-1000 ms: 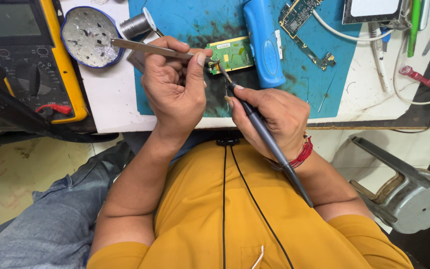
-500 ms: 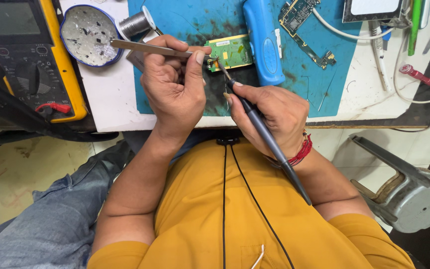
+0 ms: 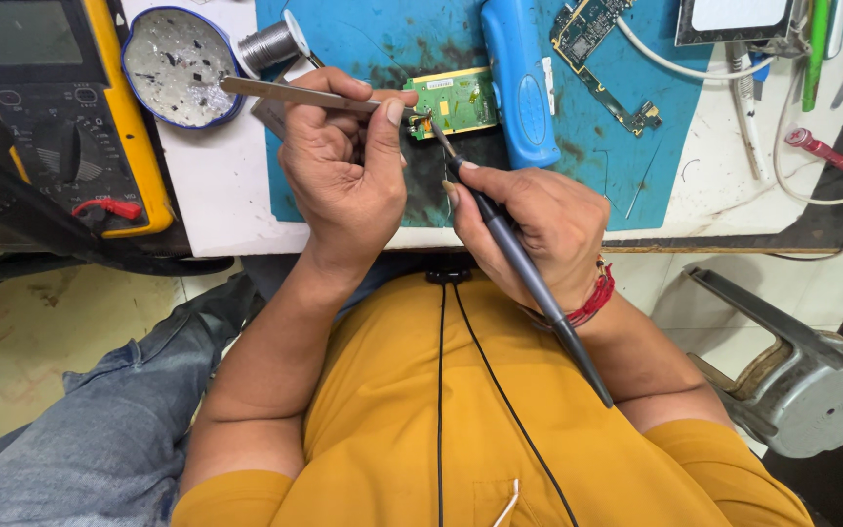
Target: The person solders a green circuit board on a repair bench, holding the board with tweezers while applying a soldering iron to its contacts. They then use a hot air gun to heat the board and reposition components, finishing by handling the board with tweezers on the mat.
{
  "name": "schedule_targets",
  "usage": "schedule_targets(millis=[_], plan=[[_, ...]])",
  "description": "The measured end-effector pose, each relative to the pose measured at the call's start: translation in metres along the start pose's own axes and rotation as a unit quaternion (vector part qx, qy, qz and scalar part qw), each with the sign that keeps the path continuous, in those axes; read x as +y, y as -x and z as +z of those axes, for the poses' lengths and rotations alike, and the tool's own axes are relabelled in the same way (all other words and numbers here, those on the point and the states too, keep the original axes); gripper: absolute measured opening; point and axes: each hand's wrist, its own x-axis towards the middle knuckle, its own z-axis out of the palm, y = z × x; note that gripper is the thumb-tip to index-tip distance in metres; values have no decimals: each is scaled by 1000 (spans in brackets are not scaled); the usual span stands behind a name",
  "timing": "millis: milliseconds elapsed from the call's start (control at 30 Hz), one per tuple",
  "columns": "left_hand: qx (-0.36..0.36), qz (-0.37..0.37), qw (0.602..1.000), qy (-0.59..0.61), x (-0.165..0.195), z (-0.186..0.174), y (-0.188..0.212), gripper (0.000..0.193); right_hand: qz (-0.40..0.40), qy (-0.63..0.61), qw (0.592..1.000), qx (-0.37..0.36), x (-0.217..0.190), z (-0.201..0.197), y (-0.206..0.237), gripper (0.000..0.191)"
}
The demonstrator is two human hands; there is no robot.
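Note:
My left hand (image 3: 343, 166) grips metal tweezers (image 3: 290, 94) whose tips reach the left edge of a small green circuit board (image 3: 459, 101) lying on a blue work mat (image 3: 382, 39). My right hand (image 3: 539, 220) holds a dark soldering iron (image 3: 519, 263) like a pen. Its tip touches the board's lower left corner, close to the tweezer tips. The iron's handle runs back over my wrist, which wears a red thread band (image 3: 592, 303).
A yellow multimeter (image 3: 60, 107) stands at the left, beside a round tin (image 3: 180, 66) of bits and a solder spool (image 3: 270, 44). A blue tool (image 3: 519, 83) and another circuit board (image 3: 602, 59) lie on the mat. A metal stool (image 3: 802, 376) stands at the right.
Both hands have stayed almost still over the green board. The soldering iron tip has shifted slightly along the board's lower left corner.

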Motion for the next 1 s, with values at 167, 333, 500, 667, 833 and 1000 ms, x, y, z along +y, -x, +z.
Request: schedule_targets(millis=[167,333,500,667,833,1000], plan=[[-4,8,1000,8,-1,1,0,23,2,5,1000,0,0,1,0,18],[3,14,1000,-2,-3,2,0,24,1,11,1000,0,-1,1,-1,19],[-3,-1,1000,9,-3,-1,2,23,-2,10,1000,2,-2,1,0,18],[-2,-2,1000,16,-3,-1,2,22,-5,14,1000,-4,-2,1,0,20],[3,5,1000,-9,-2,0,2,24,-6,8,1000,-7,-2,1,0,20],[-1,-13,1000,23,0,-1,3,23,-4,-6,1000,-3,-2,0,0,19]])
